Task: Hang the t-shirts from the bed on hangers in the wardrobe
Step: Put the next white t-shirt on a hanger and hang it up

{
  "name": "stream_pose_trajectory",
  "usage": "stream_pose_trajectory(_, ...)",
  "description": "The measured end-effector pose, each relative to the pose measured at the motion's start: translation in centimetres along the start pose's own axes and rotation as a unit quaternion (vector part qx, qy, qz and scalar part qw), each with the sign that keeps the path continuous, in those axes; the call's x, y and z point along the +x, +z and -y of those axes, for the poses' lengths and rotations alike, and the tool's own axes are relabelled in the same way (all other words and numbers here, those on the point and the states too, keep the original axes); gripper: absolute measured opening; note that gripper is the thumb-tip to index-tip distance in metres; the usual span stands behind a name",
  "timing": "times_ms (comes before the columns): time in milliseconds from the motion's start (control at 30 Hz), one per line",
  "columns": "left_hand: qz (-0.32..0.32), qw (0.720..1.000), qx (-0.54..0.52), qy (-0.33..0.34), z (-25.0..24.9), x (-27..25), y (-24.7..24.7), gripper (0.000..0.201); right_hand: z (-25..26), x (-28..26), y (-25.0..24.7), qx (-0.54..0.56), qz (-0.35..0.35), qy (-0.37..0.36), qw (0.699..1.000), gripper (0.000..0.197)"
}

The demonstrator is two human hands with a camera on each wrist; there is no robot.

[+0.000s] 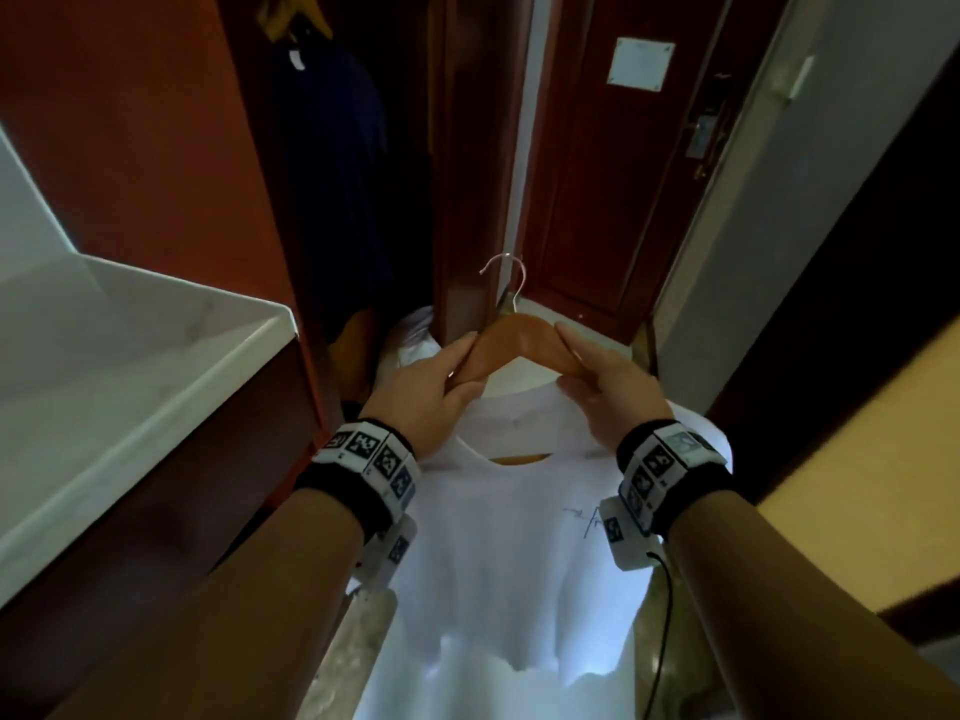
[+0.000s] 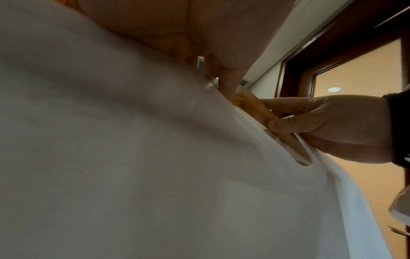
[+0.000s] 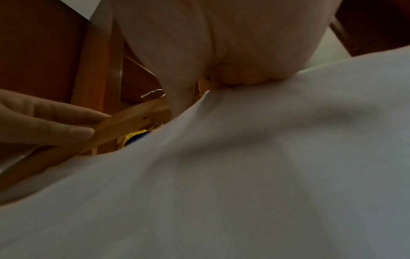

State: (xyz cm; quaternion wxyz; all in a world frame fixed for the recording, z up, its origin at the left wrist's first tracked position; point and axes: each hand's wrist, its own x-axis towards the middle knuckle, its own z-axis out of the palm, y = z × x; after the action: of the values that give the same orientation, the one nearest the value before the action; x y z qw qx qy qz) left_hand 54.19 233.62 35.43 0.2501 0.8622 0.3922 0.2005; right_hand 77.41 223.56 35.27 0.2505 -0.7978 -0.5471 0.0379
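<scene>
A white t-shirt [image 1: 519, 537] hangs from a wooden hanger [image 1: 519, 337] with a metal hook [image 1: 506, 278], held in front of the open wardrobe [image 1: 156, 122]. My left hand [image 1: 462, 368] grips the hanger's left arm just above the collar. My right hand [image 1: 571, 361] pinches its right arm. The hanger's ends are hidden inside the shirt's neck. In the left wrist view the right hand [image 2: 321, 126] pinches the wooden arm [image 2: 261, 112] above the cloth [image 2: 133, 157]. The right wrist view shows the left hand's fingers [image 3: 44, 122] on the hanger [image 3: 133, 119].
A dark navy t-shirt [image 1: 332, 163] hangs inside the wardrobe on another wooden hanger [image 1: 301, 18]. A white counter [image 1: 130, 381] juts out at the left. A dark wooden door [image 1: 623, 174] stands ahead, with a grey wall [image 1: 831, 226] to the right.
</scene>
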Motion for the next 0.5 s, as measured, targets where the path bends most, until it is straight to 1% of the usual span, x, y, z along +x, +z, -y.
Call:
stream_pose_trajectory(167,-0.007,1.000,-0.002,-0.012,2.8,8.3,0.3,0.060,-0.9,8.6,2.0,0.013,-0.001,-0.029,1.000,0.075)
stream_pose_trajectory(267,-0.009,1.000,-0.008,0.006,4.2,14.7,0.0,0.063,-1.6,14.3,2.2,0.033,-0.017,-0.016,0.999,0.072)
stream_pose_trajectory(333,-0.018,0.999,-0.033,0.025,4.5,19.6,-1.2,0.062,-1.6,18.7,1.7,0.040,-0.032,-0.017,0.999,0.073)
stream_pose_trajectory(433,-0.050,0.996,-0.044,0.051,4.7,26.8,-3.6,0.060,-1.0,25.7,0.0,0.014,-0.036,-0.007,0.999,0.070)
stream_pose_trajectory(500,-0.067,0.995,-0.044,0.061,4.8,29.9,-4.8,0.060,-0.2,28.9,-1.1,-0.008,-0.045,-0.004,0.999,0.069)
